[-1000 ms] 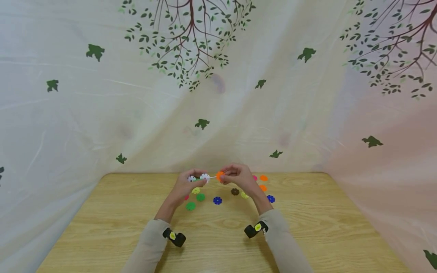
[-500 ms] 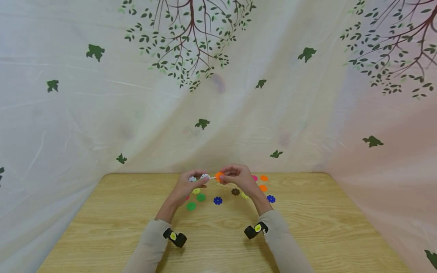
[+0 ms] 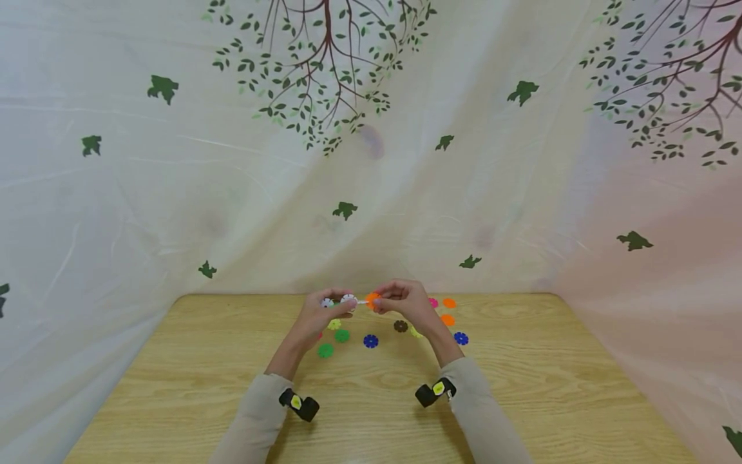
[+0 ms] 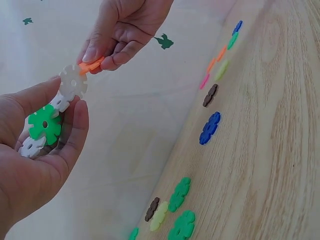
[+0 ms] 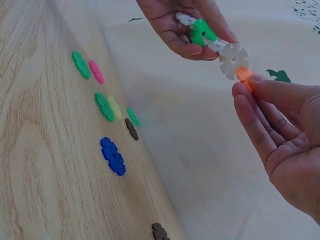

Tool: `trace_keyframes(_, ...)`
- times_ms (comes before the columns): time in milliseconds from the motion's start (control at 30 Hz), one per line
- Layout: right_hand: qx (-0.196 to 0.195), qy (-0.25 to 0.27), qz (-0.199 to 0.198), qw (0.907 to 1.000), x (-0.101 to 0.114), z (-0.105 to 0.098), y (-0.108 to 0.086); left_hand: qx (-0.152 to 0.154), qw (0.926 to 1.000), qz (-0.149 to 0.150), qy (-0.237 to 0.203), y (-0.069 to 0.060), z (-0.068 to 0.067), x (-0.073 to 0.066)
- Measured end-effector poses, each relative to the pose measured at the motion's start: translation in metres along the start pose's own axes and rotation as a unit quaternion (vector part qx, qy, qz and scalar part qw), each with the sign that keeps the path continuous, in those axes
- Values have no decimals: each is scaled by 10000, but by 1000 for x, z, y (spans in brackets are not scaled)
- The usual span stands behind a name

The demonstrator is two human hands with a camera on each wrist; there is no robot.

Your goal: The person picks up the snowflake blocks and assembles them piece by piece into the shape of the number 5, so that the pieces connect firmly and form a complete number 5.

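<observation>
Table (image 3: pixel 556 393) in pale yellow-brown wood grain, far corners rounded. Behind it and along both sides, pale cloth (image 3: pixel 243 193), creased, hanging in soft folds, pinkish toward the right. Printed tree (image 3: pixel 327 35) at top centre: dark red branches, small green leaves. Second printed tree (image 3: pixel 728 42) at upper right, partly out of view. Dark green patches (image 3: pixel 163 89) scattered over the cloth (birds or ragged leaves, cannot tell which). Faint purplish smudge (image 3: pixel 371 142) near the central tree's lower leaves.
</observation>
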State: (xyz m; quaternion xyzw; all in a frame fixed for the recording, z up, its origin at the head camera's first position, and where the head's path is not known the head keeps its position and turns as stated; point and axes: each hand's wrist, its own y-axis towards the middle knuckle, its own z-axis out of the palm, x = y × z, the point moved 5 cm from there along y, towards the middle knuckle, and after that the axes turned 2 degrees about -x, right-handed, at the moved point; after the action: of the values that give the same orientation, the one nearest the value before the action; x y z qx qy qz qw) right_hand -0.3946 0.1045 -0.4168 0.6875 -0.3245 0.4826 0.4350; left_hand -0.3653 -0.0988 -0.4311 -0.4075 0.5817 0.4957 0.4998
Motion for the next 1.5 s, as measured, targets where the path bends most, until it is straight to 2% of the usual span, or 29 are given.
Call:
trace_keyframes(700, -70, -17, -101, 9999, 5, 3, -3, -28, 10000, 27, -36, -1, 5, -3)
trace_keyframes(1033, -535, 319, 84, 9980, 0, 4, -1, -18, 9990, 360, -261, 0, 7, -5)
trace_keyframes(1300, -732, 505, 151, 9959, -2, 2, -1, -104, 9999, 17, -32, 0, 5, -4)
trace_keyframes(1500, -794, 496, 176, 9955, -2, 0, 0, 25, 9999, -153, 65, 0, 5, -2)
